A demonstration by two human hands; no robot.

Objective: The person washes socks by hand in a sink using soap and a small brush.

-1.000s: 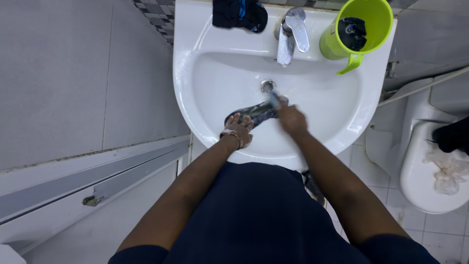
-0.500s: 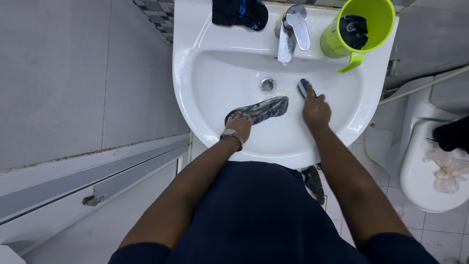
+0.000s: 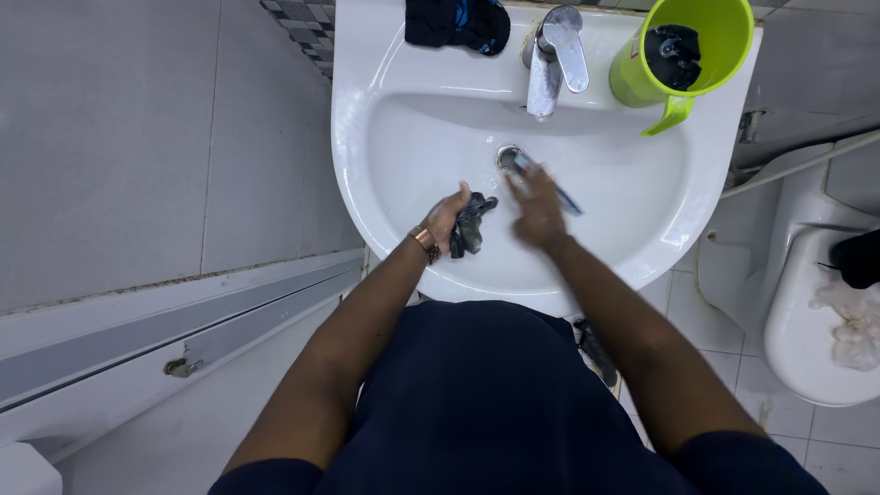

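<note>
My left hand (image 3: 445,220) is closed around a bunched dark patterned cloth (image 3: 472,225), lifted just above the bowl of the white sink (image 3: 632,197). A bracelet sits on that wrist. My right hand (image 3: 536,206) is blurred with motion and grips a small brush with a blue handle (image 3: 541,179), which reaches from the drain (image 3: 506,156) toward the right. The two hands are close together over the middle of the bowl.
A chrome tap (image 3: 555,60) stands at the back of the sink. A dark garment (image 3: 456,22) lies on the back rim. A green jug (image 3: 683,50) with a dark cloth inside sits at the right corner. A white toilet (image 3: 825,302) is to the right.
The cloth lay flat in the bowl under my left hand; now it is gathered up in that hand. My right hand with the brush swung from the right side back toward the drain.
</note>
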